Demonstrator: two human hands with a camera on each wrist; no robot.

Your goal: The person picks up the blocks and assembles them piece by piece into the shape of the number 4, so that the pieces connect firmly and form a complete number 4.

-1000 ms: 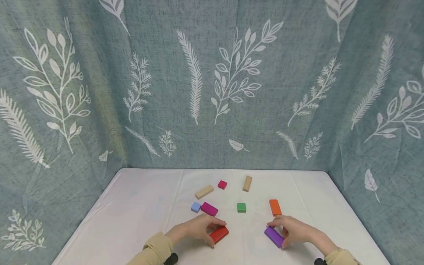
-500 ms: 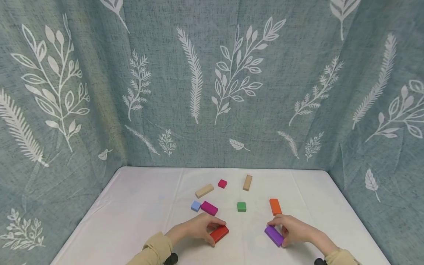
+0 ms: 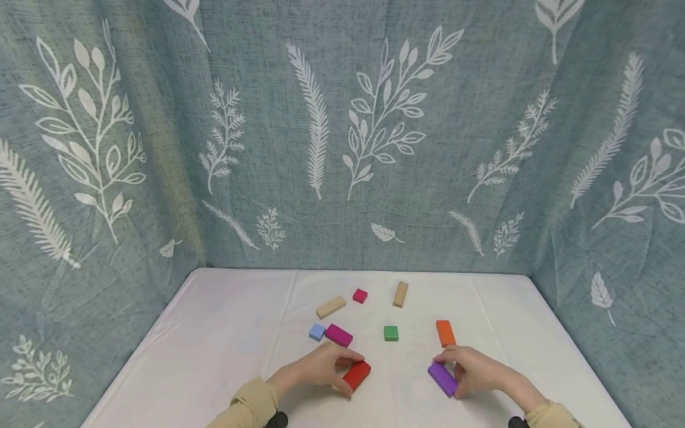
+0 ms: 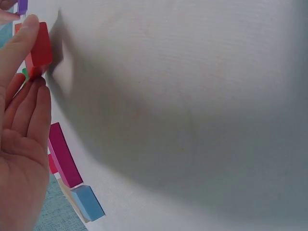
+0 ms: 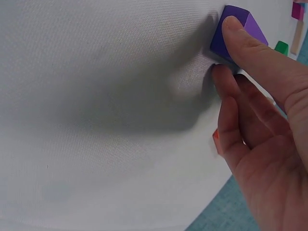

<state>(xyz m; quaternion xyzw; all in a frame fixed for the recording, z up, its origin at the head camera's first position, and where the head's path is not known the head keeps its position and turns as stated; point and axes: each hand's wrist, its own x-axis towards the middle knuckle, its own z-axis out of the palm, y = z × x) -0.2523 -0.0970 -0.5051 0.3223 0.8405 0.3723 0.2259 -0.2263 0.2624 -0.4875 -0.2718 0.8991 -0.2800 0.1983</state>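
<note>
- We see our left hand (image 3: 321,365) pinching a red block (image 3: 357,377) at the near part of the white surface (image 3: 230,333), its grip parted only as far as the block between thumb and fingertips.
- Our right hand (image 3: 478,370) pinches a purple block (image 3: 442,380) to the right of the red one, its grip likewise spread just to the block.
- Just beyond our right hand lies an orange block (image 3: 445,333); beyond our left, a magenta block (image 3: 339,335) sits just beside a blue block (image 3: 317,331).
- Between the magenta and orange blocks we find a green block (image 3: 391,333).
- Farther back, a crimson block (image 3: 360,296) lies between a left wooden block (image 3: 331,307) and a right wooden block (image 3: 401,294).
</note>
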